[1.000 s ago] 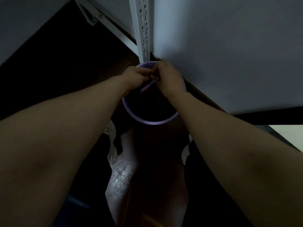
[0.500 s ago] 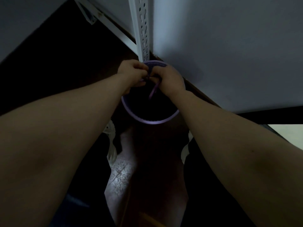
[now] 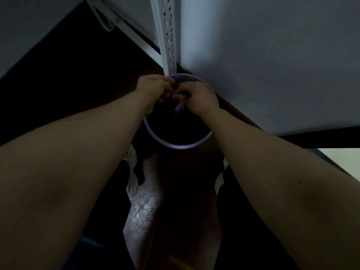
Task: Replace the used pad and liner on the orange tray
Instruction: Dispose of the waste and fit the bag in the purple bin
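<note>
A round purple bin (image 3: 175, 146) with a dark inside stands on the floor against the wall. Both hands meet over its far rim. My left hand (image 3: 153, 90) and my right hand (image 3: 200, 98) have their fingertips pinched together on the upper end of a thin purple strip (image 3: 179, 107). The strip hangs down into the bin under my right hand. The scene is very dark, so I cannot tell what the strip is attached to. No orange tray, pad or liner is clearly in view.
A white slotted metal upright (image 3: 167, 36) rises just behind the bin, with a white wall (image 3: 272, 55) to its right. A pale plastic object (image 3: 132, 170) lies on the tiled floor (image 3: 144, 207) near the bin's left. The left side is deep shadow.
Both hands shifted slightly toward the bin's far rim. The purple strip, earlier slanted between the hands, now hangs down under my right hand.
</note>
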`<state>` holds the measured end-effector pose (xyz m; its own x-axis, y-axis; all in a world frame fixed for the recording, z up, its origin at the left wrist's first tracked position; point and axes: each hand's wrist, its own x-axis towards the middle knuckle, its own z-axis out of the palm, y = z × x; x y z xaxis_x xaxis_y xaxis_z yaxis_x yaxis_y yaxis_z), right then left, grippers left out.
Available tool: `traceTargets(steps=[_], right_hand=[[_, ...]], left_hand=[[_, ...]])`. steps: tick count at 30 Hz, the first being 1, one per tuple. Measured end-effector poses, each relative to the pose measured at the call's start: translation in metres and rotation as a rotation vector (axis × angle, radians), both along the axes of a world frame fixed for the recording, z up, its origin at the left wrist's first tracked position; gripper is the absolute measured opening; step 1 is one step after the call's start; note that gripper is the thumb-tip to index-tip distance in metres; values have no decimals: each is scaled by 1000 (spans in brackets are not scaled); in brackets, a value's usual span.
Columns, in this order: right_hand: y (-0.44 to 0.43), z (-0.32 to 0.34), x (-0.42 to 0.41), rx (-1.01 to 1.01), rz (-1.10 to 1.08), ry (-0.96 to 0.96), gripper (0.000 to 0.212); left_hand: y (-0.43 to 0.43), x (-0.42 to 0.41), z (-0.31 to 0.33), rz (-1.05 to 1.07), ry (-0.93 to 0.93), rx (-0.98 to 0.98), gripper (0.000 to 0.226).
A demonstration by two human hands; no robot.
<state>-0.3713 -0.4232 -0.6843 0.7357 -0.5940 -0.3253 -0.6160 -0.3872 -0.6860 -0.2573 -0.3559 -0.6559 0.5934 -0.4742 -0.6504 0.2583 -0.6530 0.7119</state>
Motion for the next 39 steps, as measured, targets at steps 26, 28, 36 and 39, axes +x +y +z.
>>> traceTargets(steps=[26,28,36,39], right_hand=[[-2,9,-6,-45,-21,-72,43],[3,11,-1,87,-87,-151,31],[-6,11,1,630,-520,-204,11],[-6,10,-1,595,-447,-202,25]], left_hand=[[23,-9,2,-512,-422,165,32],[23,-11,3,-547,-404,160,28],[25,-5,-3,-604,-435,234,29],[21,-9,6,-655,-538,217,30]])
